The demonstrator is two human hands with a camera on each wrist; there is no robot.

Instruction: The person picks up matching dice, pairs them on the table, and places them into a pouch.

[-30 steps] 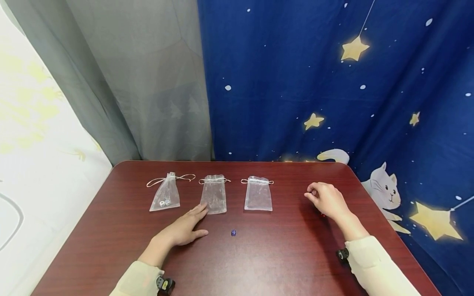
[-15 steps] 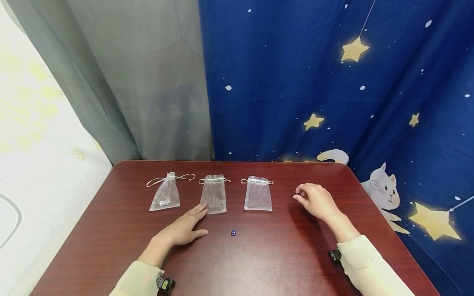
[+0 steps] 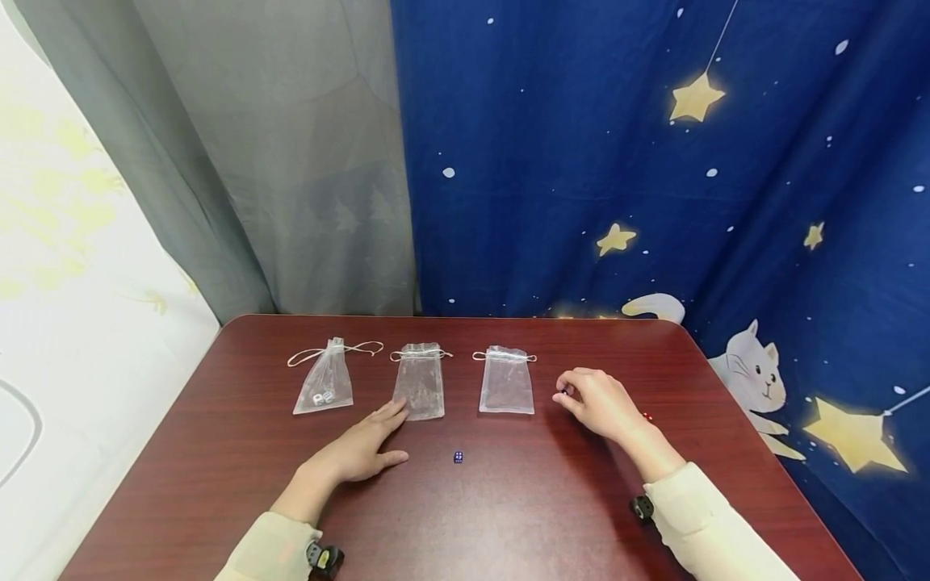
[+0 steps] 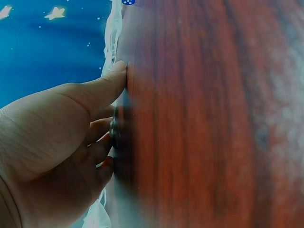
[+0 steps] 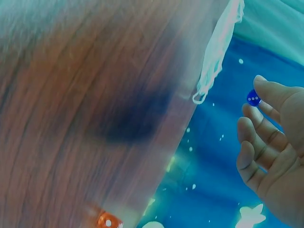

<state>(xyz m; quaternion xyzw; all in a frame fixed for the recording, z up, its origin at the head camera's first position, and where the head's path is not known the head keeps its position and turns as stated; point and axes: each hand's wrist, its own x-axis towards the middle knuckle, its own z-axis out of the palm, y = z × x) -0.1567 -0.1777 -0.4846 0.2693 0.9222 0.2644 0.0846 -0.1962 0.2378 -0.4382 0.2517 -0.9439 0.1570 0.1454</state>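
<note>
**While the left hand lies at a bag, the right hand pinches a blue die**

As I look through the head camera from my remote station, a blue curtain with yellow stars and a white cat fills the back and right, meeting a gray curtain toward the left. In front of them I have the reddish-brown counter. Two cream sleeves, the left sleeve and the right sleeve, reach in from the near edge.

My view gives the left hand resting low with its fingers extended and relaxed, the fingertips touching the lower left corner of the middle bag. The right hand is raised over the counter, to the right of the bags; the right wrist camera shows me its thumb and fingers gripping the blue die.

Three sheer drawstring bags lie in a row. The left bag is gathered at its neck; the middle bag and the right bag lie flat.

Smallest are the dice: two white dice inside the left bag, a second blue die on the counter nearer me than the bags, and a red die just beside the right wrist.
</note>
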